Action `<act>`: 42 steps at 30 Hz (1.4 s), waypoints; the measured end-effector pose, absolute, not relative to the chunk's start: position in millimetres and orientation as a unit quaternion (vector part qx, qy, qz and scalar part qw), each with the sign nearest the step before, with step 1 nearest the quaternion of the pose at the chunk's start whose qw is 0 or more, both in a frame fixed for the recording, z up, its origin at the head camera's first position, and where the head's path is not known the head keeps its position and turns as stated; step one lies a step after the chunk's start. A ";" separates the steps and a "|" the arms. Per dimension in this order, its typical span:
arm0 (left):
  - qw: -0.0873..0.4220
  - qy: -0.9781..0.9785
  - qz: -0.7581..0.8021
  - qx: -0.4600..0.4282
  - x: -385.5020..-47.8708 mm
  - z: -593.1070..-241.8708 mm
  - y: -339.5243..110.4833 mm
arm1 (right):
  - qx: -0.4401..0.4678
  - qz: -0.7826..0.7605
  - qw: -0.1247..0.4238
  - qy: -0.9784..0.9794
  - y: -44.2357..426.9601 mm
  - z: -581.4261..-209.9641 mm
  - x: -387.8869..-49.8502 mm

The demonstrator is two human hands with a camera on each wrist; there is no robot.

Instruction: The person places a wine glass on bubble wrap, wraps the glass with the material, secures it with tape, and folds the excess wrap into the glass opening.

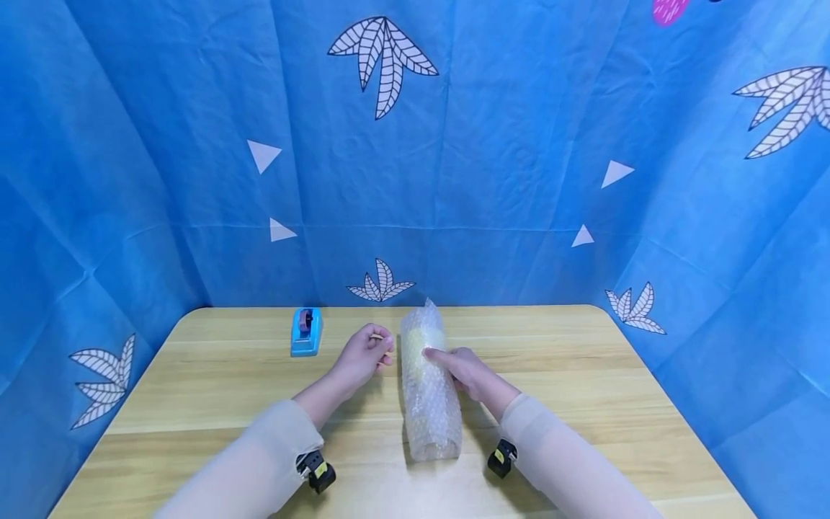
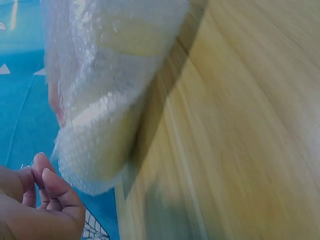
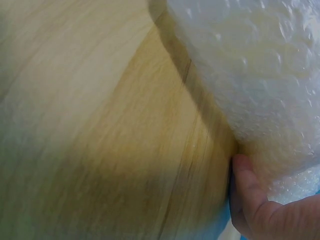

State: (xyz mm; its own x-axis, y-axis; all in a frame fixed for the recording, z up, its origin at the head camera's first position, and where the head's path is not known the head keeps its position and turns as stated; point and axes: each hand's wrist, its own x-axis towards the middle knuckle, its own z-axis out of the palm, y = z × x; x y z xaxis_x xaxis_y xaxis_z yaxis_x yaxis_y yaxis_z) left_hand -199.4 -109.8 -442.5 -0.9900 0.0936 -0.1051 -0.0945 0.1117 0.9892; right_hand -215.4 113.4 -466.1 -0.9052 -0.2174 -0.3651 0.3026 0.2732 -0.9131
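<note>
A long roll of bubble wrap [image 1: 431,404] lies lengthwise on the table, with something pale yellow showing through it. My right hand [image 1: 470,371] grips the roll from the right, thumb on top and fingers low along its side. In the right wrist view, the right hand [image 3: 270,215] touches the wrap near the tabletop. My left hand [image 1: 366,353] is just left of the roll, apart from it. Its thumb and forefinger meet in a pinch in the left wrist view, where a tiny clear bit, seemingly tape [image 2: 26,166], shows at the fingertips.
A blue tape dispenser [image 1: 306,333] with a roll in it stands at the back left of the wooden table [image 1: 551,339]. Blue patterned cloth [image 1: 506,144] hangs behind the table and along both sides.
</note>
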 end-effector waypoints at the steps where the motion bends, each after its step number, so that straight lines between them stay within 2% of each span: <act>1: 0.072 0.740 0.669 0.007 -200.4 -441.7 -106.7 | 0.028 -0.603 0.215 0.768 113.3 -465.9 -215.5; 16: 0.099 0.708 0.688 0.125 -207.7 -431.9 -86.3 | 0.032 -0.603 0.217 0.767 112.5 -465.1 -217.9; 29: 0.117 0.703 0.691 0.120 -211.5 -433.0 -80.3 | 0.039 -0.597 0.214 0.772 111.9 -467.7 -218.7; 42: 0.102 0.732 0.663 0.120 -212.0 -431.8 -71.6 | 0.041 -0.601 0.212 0.770 112.4 -467.9 -218.0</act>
